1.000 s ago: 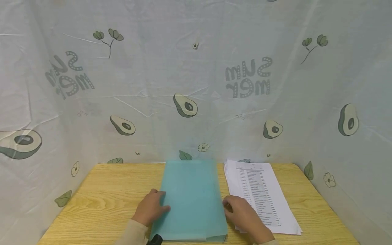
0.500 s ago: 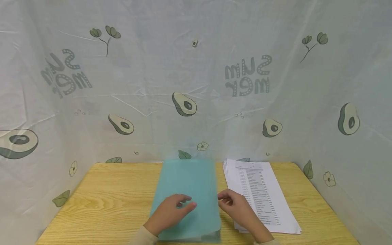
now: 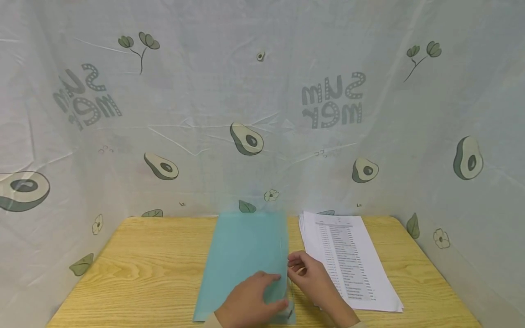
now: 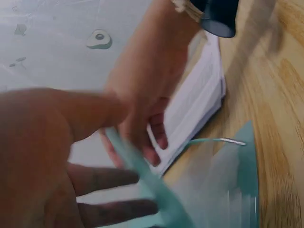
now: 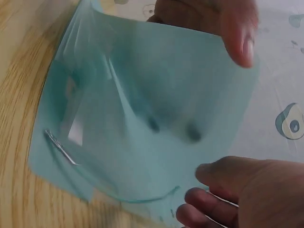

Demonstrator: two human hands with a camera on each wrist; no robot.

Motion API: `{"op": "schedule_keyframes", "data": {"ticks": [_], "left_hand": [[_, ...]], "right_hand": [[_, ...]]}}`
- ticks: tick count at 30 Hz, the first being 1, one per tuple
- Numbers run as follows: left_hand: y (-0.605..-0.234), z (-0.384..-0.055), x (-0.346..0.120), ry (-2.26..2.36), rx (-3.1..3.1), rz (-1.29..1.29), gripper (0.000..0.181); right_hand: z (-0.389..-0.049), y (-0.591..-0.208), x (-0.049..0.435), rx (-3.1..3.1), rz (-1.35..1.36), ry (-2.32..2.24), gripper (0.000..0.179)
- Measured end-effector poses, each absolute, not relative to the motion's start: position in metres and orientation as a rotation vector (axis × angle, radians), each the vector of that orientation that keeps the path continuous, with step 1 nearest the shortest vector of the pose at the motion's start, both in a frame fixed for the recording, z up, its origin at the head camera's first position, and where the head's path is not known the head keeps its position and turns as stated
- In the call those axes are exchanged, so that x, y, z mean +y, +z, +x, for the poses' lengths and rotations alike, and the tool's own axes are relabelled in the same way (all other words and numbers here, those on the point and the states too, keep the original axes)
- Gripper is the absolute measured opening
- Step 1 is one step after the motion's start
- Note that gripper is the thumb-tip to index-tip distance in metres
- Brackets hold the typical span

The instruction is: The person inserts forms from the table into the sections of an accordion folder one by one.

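Note:
A translucent teal file folder (image 3: 242, 246) lies in the middle of the table. At its right edge, my left hand (image 3: 254, 298) holds the slightly raised cover (image 5: 156, 85), thumb at the edge and fingers on the outer face, their tips showing dark through it in the right wrist view. A thin teal cord (image 5: 123, 199) with a silver metal tip (image 5: 59, 147) curves out from the folder's lower right corner. My right hand (image 3: 313, 278) stays beside the right edge, fingers loosely bent, near the cord; nothing is plainly seen in its grasp.
A stack of printed papers (image 3: 348, 259) lies to the right of the folder, partly under my right forearm. The wooden table (image 3: 156, 259) reaches back to a pale curtain (image 3: 197, 91) with avocado prints, which also encloses both sides.
My left hand has crossed from the folder's left edge to its right edge, where the cover is now raised. The folder has shifted slightly left. My right hand has moved slightly left.

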State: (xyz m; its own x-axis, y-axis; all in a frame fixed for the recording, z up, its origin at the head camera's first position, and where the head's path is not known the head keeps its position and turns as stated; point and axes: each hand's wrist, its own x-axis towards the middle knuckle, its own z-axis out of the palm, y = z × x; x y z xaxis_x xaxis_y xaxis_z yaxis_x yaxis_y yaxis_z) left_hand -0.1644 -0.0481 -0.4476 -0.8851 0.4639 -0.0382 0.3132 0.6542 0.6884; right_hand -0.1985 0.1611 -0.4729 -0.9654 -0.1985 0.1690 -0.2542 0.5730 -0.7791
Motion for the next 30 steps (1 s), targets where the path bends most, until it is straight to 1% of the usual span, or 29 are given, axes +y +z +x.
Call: {"op": "schedule_keyframes", "data": {"ticks": [2,3,4,8,9,13,15,20,24,26,30], "left_hand": [[-0.447,-0.166,-0.051,1.134,2.640,0.676,0.040],[-0.447,-0.167,-0.052,1.176,2.628,0.691,0.034],[-0.446,-0.169,-0.053,1.209,2.622,0.699,0.033],[-0.443,-0.173,-0.057,1.286,2.654,0.680,0.044],[-0.441,-0.173,-0.058,1.299,2.668,0.665,0.043],[-0.436,-0.176,-0.064,1.411,2.667,0.606,0.030],[-0.434,-0.177,-0.067,1.461,2.650,0.594,0.030],[-0.434,-0.180,-0.070,1.490,2.631,0.603,0.045],[-0.437,-0.181,-0.070,1.474,2.630,0.599,0.043],[-0.438,-0.182,-0.069,1.448,2.647,0.623,0.042],[-0.442,-0.182,-0.068,1.331,2.693,0.688,0.041]], "right_hand": [[-0.199,-0.475,0.162,-2.763,0.430,1.314,0.024],[-0.199,-0.476,0.162,-2.783,0.454,1.275,0.028],[-0.198,-0.476,0.163,-2.801,0.473,1.240,0.032],[-0.196,-0.480,0.165,-2.909,0.522,1.168,0.052],[-0.196,-0.480,0.166,-2.943,0.536,1.156,0.055],[-0.194,-0.480,0.167,-3.061,0.597,1.076,0.064],[-0.193,-0.479,0.168,-3.082,0.626,1.064,0.064],[-0.193,-0.479,0.176,-3.073,0.698,1.071,0.057],[-0.193,-0.481,0.174,-3.032,0.797,0.972,0.052],[-0.192,-0.480,0.172,-3.024,0.821,0.928,0.055],[-0.191,-0.481,0.170,-3.043,0.813,0.878,0.069]]}}
